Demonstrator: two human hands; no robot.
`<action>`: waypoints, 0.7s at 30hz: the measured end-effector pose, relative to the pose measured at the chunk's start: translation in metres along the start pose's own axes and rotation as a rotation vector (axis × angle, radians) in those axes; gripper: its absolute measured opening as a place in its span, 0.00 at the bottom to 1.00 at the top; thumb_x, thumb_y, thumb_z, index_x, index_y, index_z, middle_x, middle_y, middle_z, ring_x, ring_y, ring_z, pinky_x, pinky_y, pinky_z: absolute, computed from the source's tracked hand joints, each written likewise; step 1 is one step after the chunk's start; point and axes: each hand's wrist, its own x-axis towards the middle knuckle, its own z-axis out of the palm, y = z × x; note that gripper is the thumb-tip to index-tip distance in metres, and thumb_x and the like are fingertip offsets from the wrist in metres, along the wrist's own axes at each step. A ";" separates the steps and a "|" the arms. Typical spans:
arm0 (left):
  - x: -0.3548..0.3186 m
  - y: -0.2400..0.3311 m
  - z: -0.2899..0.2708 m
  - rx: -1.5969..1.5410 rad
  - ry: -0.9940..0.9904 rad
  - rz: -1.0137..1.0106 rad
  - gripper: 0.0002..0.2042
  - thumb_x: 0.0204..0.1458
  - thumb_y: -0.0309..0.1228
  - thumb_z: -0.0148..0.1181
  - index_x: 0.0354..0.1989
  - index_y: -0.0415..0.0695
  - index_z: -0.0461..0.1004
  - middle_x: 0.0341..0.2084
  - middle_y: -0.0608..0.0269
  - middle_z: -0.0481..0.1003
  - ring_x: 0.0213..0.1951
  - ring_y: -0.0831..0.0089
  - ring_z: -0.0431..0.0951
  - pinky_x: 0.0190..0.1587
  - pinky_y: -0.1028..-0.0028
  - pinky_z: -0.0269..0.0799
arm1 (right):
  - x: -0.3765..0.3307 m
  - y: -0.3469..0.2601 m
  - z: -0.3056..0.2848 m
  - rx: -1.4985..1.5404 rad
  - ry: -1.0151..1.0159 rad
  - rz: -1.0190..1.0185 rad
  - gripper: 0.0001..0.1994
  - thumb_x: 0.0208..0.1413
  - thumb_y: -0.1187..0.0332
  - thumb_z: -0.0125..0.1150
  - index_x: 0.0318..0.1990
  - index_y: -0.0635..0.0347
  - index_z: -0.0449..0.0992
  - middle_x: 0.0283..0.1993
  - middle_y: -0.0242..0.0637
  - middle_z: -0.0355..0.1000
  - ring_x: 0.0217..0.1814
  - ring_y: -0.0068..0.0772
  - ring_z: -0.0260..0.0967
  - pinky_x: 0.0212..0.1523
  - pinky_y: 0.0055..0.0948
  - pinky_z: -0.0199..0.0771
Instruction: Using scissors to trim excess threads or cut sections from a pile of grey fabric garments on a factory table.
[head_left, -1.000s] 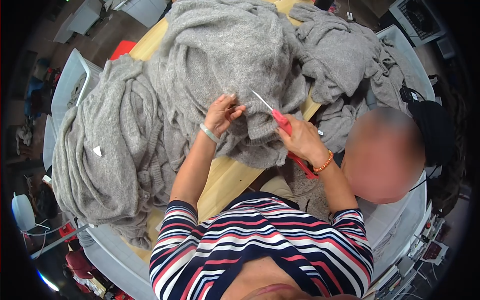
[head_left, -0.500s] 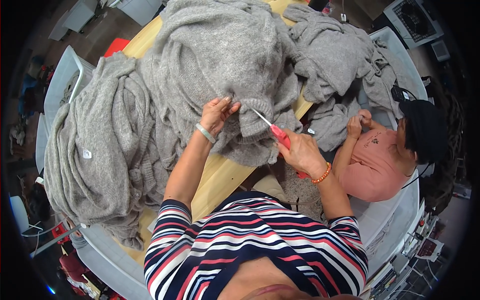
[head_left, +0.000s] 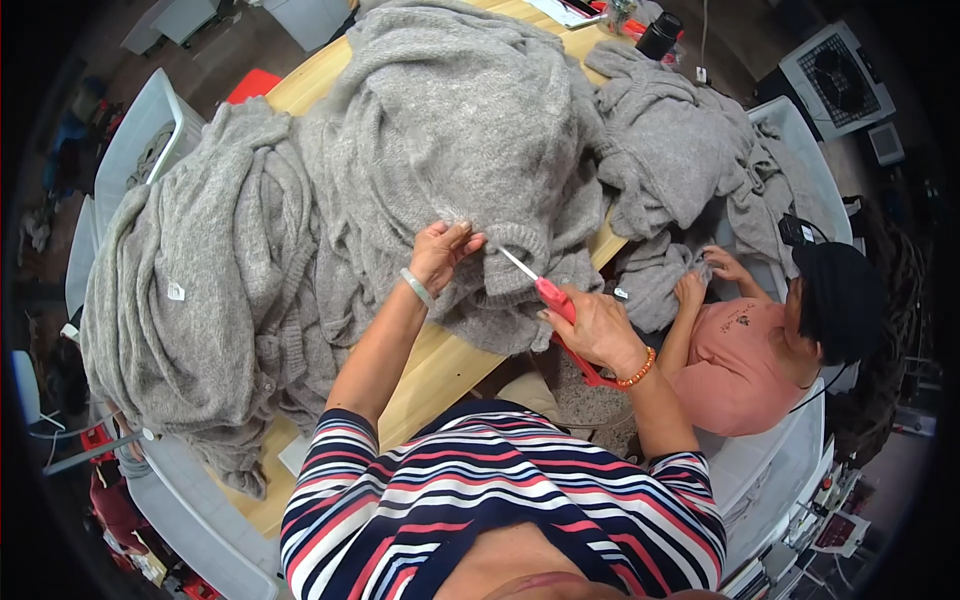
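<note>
Past the left edge of the worktop [head_left: 440,365], a translucent bin [head_left: 120,160] with gray cloth [head_left: 152,158] inside. Below the near left corner, a long pale tub [head_left: 200,515], with contents too hard to make out near the fisheye rim. Past the right edge, a tall whitish crate [head_left: 790,118] with gray knitwear [head_left: 775,190] inside, running on from a lumpy gray pile [head_left: 680,140] at the far right corner.

In the middle, a big gray knit garment [head_left: 470,130], heaped up toward the far edge and spilling over the near edge on its right. At the left end, a second knit heap [head_left: 200,270], hanging past the left edge.

Pinches the garment by its ribbed band [head_left: 515,240] with the left hand [head_left: 448,255], with thumb and fingertips pressed together. Grips red-handled scissors [head_left: 553,297] in the right hand [head_left: 598,330], with the pale blade aimed at the band, just beside that pinch.

For moving, a strip of pale wood along the near edge, between garment and striped shirt [head_left: 500,460]. Near the right forearm, a co-worker [head_left: 740,360] in pink, with both hands at gray knitwear.
</note>
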 end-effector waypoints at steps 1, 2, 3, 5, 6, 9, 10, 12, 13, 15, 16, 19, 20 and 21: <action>0.002 -0.004 -0.005 0.052 -0.078 0.054 0.07 0.53 0.27 0.62 0.29 0.38 0.70 0.24 0.63 0.74 0.29 0.72 0.78 0.32 0.78 0.78 | -0.003 0.001 0.000 0.000 0.007 0.005 0.18 0.54 0.55 0.58 0.43 0.61 0.72 0.27 0.52 0.74 0.32 0.56 0.73 0.35 0.48 0.73; 0.004 -0.003 -0.002 0.054 -0.088 0.059 0.07 0.53 0.27 0.62 0.29 0.38 0.70 0.24 0.63 0.74 0.29 0.72 0.78 0.32 0.78 0.78 | -0.004 0.004 -0.002 -0.006 -0.042 -0.018 0.18 0.54 0.55 0.58 0.43 0.60 0.72 0.28 0.52 0.74 0.33 0.57 0.73 0.36 0.49 0.73; 0.004 -0.003 0.003 0.311 -0.022 0.108 0.11 0.49 0.31 0.66 0.29 0.39 0.70 0.22 0.63 0.74 0.27 0.74 0.77 0.29 0.80 0.75 | -0.006 0.006 -0.003 -0.014 -0.091 -0.041 0.18 0.54 0.54 0.58 0.44 0.59 0.72 0.29 0.52 0.74 0.34 0.57 0.73 0.36 0.50 0.72; 0.008 -0.006 0.019 0.727 0.043 0.218 0.16 0.43 0.36 0.71 0.27 0.36 0.73 0.18 0.63 0.74 0.22 0.77 0.75 0.24 0.78 0.70 | -0.015 0.020 0.007 -0.016 -0.085 -0.033 0.18 0.53 0.53 0.57 0.42 0.59 0.73 0.29 0.53 0.74 0.35 0.58 0.73 0.37 0.50 0.72; 0.014 -0.010 0.032 0.883 0.044 0.276 0.17 0.40 0.38 0.71 0.25 0.34 0.76 0.16 0.62 0.75 0.19 0.76 0.73 0.22 0.74 0.69 | -0.019 0.025 0.009 -0.014 -0.091 -0.023 0.19 0.53 0.52 0.57 0.40 0.59 0.74 0.29 0.55 0.74 0.35 0.59 0.72 0.38 0.51 0.72; 0.011 -0.014 0.091 0.797 -0.123 0.269 0.14 0.42 0.35 0.66 0.19 0.34 0.77 0.14 0.61 0.75 0.18 0.78 0.73 0.21 0.71 0.69 | -0.020 0.023 0.011 -0.119 -0.299 0.106 0.19 0.52 0.53 0.58 0.42 0.59 0.73 0.34 0.53 0.75 0.39 0.58 0.73 0.41 0.50 0.71; 0.004 -0.008 0.114 0.892 -0.244 0.268 0.15 0.43 0.35 0.66 0.19 0.34 0.76 0.13 0.64 0.73 0.17 0.79 0.71 0.19 0.72 0.67 | -0.022 0.028 0.019 -0.107 -0.257 0.050 0.18 0.52 0.54 0.58 0.40 0.59 0.74 0.32 0.51 0.75 0.38 0.58 0.73 0.39 0.50 0.71; -0.048 0.007 0.167 0.670 -0.456 0.397 0.18 0.45 0.37 0.66 0.15 0.33 0.73 0.07 0.66 0.67 0.14 0.84 0.64 0.15 0.73 0.59 | -0.013 0.037 0.028 -0.193 -0.368 0.098 0.22 0.51 0.54 0.58 0.49 0.58 0.71 0.44 0.55 0.73 0.48 0.54 0.71 0.47 0.47 0.70; -0.060 0.008 0.174 0.758 -0.486 0.416 0.19 0.45 0.38 0.66 0.15 0.33 0.73 0.07 0.67 0.65 0.14 0.84 0.63 0.14 0.73 0.58 | -0.004 0.061 0.051 -0.256 -0.104 -0.171 0.26 0.50 0.55 0.59 0.54 0.59 0.66 0.51 0.55 0.68 0.55 0.51 0.66 0.53 0.45 0.66; -0.072 0.009 0.191 0.864 -0.627 0.380 0.20 0.46 0.39 0.67 0.16 0.33 0.73 0.08 0.69 0.64 0.14 0.86 0.60 0.14 0.74 0.56 | 0.016 0.154 0.118 -0.294 0.216 -0.384 0.38 0.51 0.55 0.60 0.66 0.62 0.51 0.67 0.49 0.51 0.70 0.43 0.48 0.68 0.38 0.48; -0.077 0.013 0.180 0.912 -0.614 0.350 0.19 0.47 0.39 0.67 0.17 0.33 0.74 0.08 0.71 0.64 0.15 0.86 0.60 0.15 0.74 0.55 | 0.028 0.126 0.103 0.098 0.297 -0.400 0.26 0.63 0.61 0.45 0.67 0.56 0.51 0.67 0.44 0.53 0.69 0.36 0.49 0.67 0.35 0.50; -0.082 0.021 0.174 0.696 -0.791 0.218 0.11 0.49 0.31 0.66 0.32 0.33 0.78 0.21 0.69 0.75 0.25 0.85 0.69 0.25 0.78 0.64 | 0.028 0.151 0.071 0.167 0.327 -0.331 0.26 0.64 0.60 0.42 0.68 0.56 0.50 0.68 0.42 0.51 0.70 0.35 0.47 0.68 0.34 0.48; -0.087 0.020 0.175 0.531 -0.836 0.235 0.12 0.49 0.30 0.66 0.36 0.33 0.77 0.27 0.67 0.77 0.30 0.84 0.72 0.31 0.79 0.68 | 0.049 0.156 0.053 0.208 0.342 -0.303 0.26 0.64 0.59 0.41 0.68 0.56 0.49 0.68 0.41 0.50 0.70 0.35 0.47 0.68 0.34 0.47; -0.085 0.018 0.170 0.657 -0.816 0.221 0.13 0.48 0.28 0.66 0.40 0.33 0.76 0.33 0.65 0.78 0.35 0.82 0.72 0.37 0.79 0.68 | 0.067 0.163 0.035 0.248 0.362 -0.272 0.27 0.65 0.59 0.40 0.68 0.56 0.49 0.68 0.40 0.50 0.70 0.34 0.46 0.69 0.33 0.46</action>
